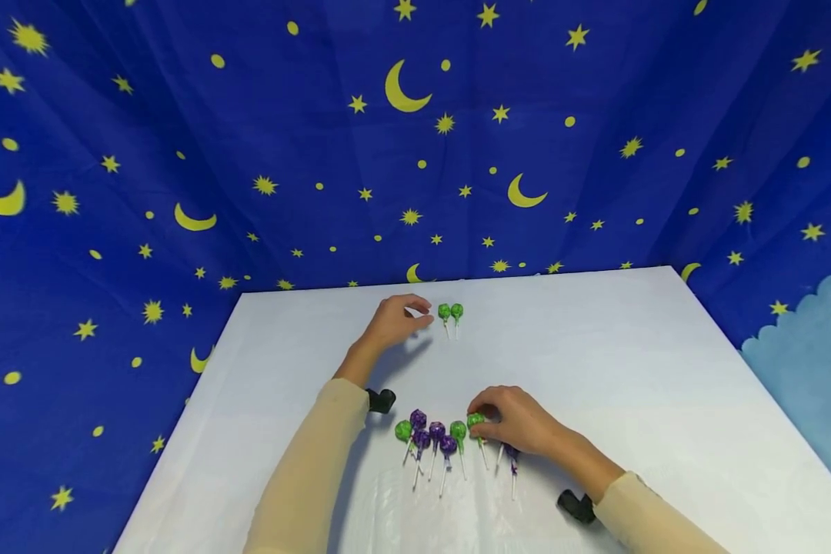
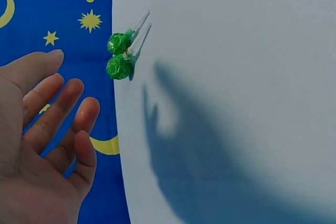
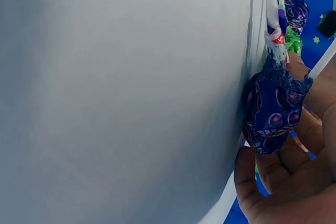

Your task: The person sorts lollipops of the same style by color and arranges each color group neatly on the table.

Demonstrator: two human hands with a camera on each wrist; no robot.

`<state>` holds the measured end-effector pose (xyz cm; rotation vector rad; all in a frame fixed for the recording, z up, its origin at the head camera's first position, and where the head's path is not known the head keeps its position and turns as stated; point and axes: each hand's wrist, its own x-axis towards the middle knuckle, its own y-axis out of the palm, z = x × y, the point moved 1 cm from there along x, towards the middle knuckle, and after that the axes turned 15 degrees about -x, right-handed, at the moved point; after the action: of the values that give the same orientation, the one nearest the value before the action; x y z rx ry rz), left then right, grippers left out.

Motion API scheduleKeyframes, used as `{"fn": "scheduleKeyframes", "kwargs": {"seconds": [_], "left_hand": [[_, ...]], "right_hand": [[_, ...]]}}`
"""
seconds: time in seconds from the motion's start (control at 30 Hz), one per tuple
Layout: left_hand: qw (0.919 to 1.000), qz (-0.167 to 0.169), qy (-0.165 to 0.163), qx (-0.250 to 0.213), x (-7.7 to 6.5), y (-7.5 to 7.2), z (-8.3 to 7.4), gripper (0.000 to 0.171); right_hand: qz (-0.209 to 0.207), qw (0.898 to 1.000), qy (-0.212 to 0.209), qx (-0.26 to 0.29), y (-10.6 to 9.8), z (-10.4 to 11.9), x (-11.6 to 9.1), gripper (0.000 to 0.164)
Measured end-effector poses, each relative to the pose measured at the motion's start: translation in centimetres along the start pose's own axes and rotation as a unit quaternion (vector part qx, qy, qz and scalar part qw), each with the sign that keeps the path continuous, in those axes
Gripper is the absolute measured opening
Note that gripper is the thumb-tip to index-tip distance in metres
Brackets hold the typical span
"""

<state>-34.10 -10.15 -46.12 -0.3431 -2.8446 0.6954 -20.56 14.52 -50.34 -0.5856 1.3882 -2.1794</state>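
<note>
Two green-wrapped lollipops [image 1: 457, 311] lie side by side near the table's far edge, sticks toward me. Just left of them hovers my left hand [image 1: 396, 319], fingers loosely bent and apart from the candy; the left wrist view shows nothing in its grasp. Nearer to me, my right hand [image 1: 522, 419] pinches the head of a green lollipop [image 1: 476, 421] between thumb and fingers. Left of that hand lie several purple lollipops [image 1: 437, 431] and two more green lollipops [image 1: 458, 431]. Beneath the right hand, a purple lollipop [image 3: 273, 106] is partly hidden in the head view.
A white-covered table [image 1: 582, 346] carries everything. Behind it and on the left hangs a blue cloth [image 1: 360, 154] with yellow moons and stars. Black wrist devices [image 1: 381, 400] sit at both sleeves. A light-blue scalloped shape [image 1: 817, 362] shows at the right.
</note>
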Motion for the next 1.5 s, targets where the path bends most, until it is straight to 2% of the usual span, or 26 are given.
{"fn": "scheduleKeyframes", "kwargs": {"seconds": [0.13,0.3,0.5,0.67,1.03,1.23,1.5], "left_hand": [[0.9999,-0.003,0.006,-0.014,-1.1,-0.2,0.1,0.023],[0.999,-0.009,-0.006,-0.042,-3.0,-0.3,0.5,0.03],[0.9981,0.006,-0.002,-0.061,-5.0,-0.3,1.1,0.028],[0.9974,0.017,-0.006,-0.069,-6.6,-0.3,1.6,0.027],[0.9969,0.034,0.009,-0.07,-9.6,-1.2,2.6,0.024],[0.995,0.067,-0.005,-0.074,-11.6,-1.2,2.7,0.026],[0.9922,0.068,-0.003,-0.105,-14.0,-1.4,2.2,0.026]], "right_hand": [[-0.001,1.0,0.005,0.001,0.0,0.0,0.1,0.028],[0.003,1.0,0.01,0.018,0.2,-0.2,0.1,0.028],[-0.005,0.999,0.008,0.03,0.2,-0.1,0.0,0.028],[-0.001,1.0,0.01,0.029,0.2,0.0,-0.1,0.028],[0.0,0.999,0.018,0.035,0.1,0.1,0.0,0.028],[0.002,0.999,0.018,0.037,0.0,-0.1,0.0,0.028],[0.01,0.998,0.019,0.051,0.1,-0.1,0.0,0.03]]}}
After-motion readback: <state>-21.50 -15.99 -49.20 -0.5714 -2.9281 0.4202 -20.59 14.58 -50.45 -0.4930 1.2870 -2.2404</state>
